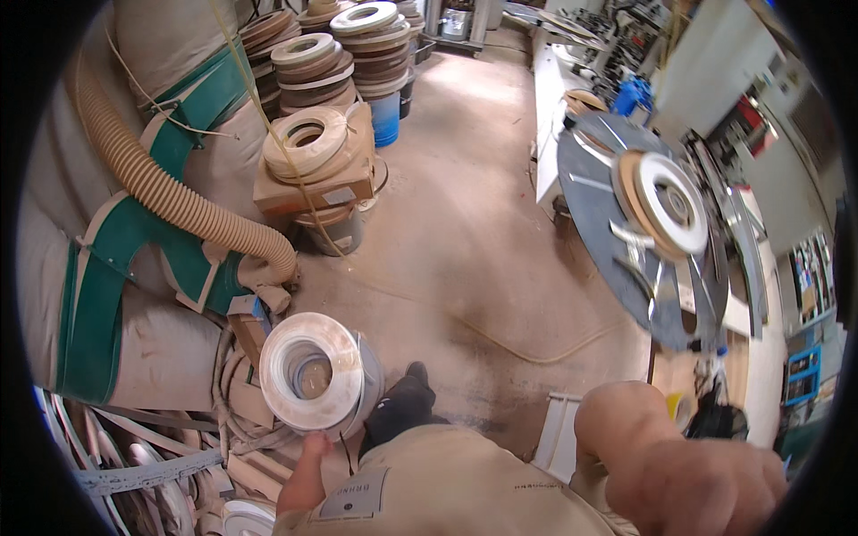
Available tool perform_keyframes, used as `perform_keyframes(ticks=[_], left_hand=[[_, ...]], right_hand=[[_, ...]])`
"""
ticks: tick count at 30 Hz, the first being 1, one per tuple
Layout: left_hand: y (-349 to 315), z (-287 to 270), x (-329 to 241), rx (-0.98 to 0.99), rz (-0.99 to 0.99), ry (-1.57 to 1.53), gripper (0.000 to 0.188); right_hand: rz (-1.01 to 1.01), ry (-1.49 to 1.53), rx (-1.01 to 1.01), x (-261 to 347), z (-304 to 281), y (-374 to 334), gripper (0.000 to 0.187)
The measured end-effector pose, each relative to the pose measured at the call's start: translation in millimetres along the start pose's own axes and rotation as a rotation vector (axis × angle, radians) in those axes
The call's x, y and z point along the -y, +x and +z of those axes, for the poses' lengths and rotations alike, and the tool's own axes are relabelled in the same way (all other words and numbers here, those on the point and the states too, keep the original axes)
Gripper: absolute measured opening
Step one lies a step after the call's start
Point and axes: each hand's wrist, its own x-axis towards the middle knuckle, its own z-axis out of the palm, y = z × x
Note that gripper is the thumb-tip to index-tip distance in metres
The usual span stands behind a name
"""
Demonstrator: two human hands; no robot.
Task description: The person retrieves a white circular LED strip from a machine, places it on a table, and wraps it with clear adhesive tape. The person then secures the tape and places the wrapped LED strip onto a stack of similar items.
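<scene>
Low beside my left leg, a flat white ring-shaped roll of edge banding (332,404) lies over the top of a pale bucket (369,382). More rings show inside its centre hole. My left hand (313,445) reaches down to the near rim of that roll and appears to touch it; its fingers are mostly hidden. At the lower right, close to the camera, my right hand (693,473) is raised with bent elbow and curled fingers. Its knuckles face up, and whatever it holds, if anything, is out of sight underneath.
Stacked rolls (371,54) stand at the back left, with more on a cardboard box (313,186). A ribbed hose (170,192) and green dust-collector frame (107,268) line the left. A thin hose (518,355) crosses the floor. At right, a dark round turntable (626,259) carries rolls (675,205).
</scene>
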Motion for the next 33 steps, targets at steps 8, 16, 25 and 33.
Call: perform_keyframes(ticks=[8,16,25,33], left_hand=[[37,121,-326,0.067,0.38,0.044,0.02],[187,228,-520,0.001,0.375,0.139,0.022],[218,322,-709,0.148,-0.032,0.003,0.025],[316,447,-919,-0.152,0.621,0.455,0.031]], right_hand=[[0.123,0.069,-0.102,-236,-217,81,0.03],[0.611,-0.658,0.013,-538,-429,-2,0.022],[1.244,-0.694,0.707,-680,-657,-70,0.03],[1.266,-0.621,0.692,-835,-811,-60,0.034]])
